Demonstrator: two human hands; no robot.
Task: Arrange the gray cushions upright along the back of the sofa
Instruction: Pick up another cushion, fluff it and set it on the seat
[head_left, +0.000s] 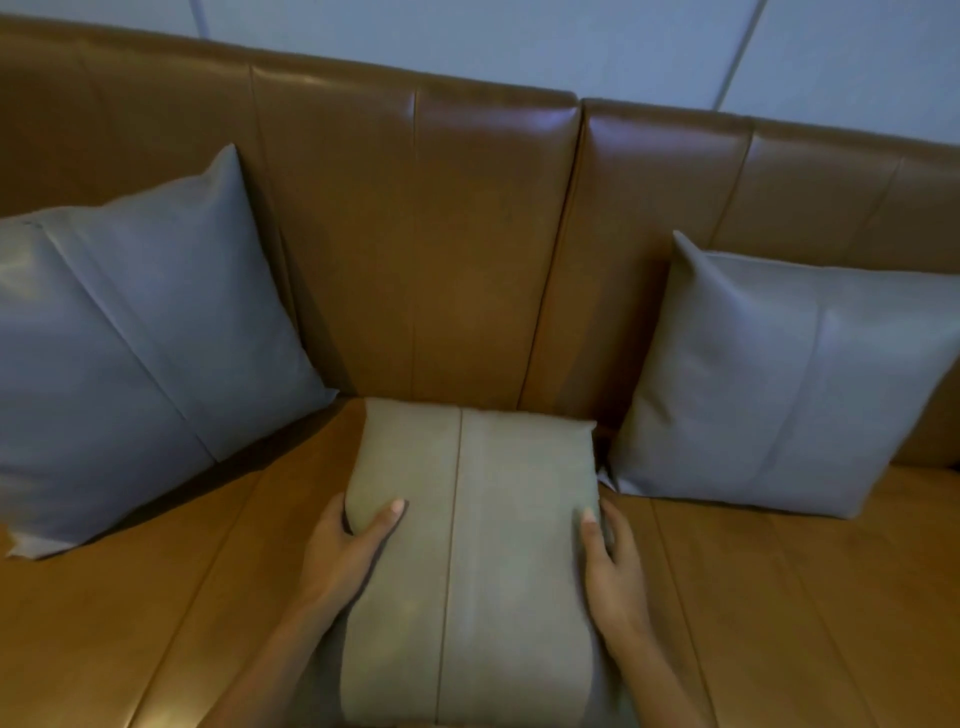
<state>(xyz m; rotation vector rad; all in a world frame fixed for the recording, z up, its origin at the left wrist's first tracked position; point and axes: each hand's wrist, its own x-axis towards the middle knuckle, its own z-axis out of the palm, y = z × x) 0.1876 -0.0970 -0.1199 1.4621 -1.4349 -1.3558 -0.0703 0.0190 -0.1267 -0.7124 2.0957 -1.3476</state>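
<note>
— Where's the middle cushion (467, 545)?
— Flat on the sofa seat (779, 597), long axis pointing at the backrest (467, 249). Left hand (348, 551) and right hand (610, 566) grip its sides; far edge must tip up.

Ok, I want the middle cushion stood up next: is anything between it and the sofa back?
Nothing visible. The middle cushion, held by the left hand and right hand, faces bare backrest between the left cushion and right cushion.

middle cushion (467, 545) flat on sofa (441, 249) | left hand (343, 551), right hand (613, 566) clasp its sides
</note>
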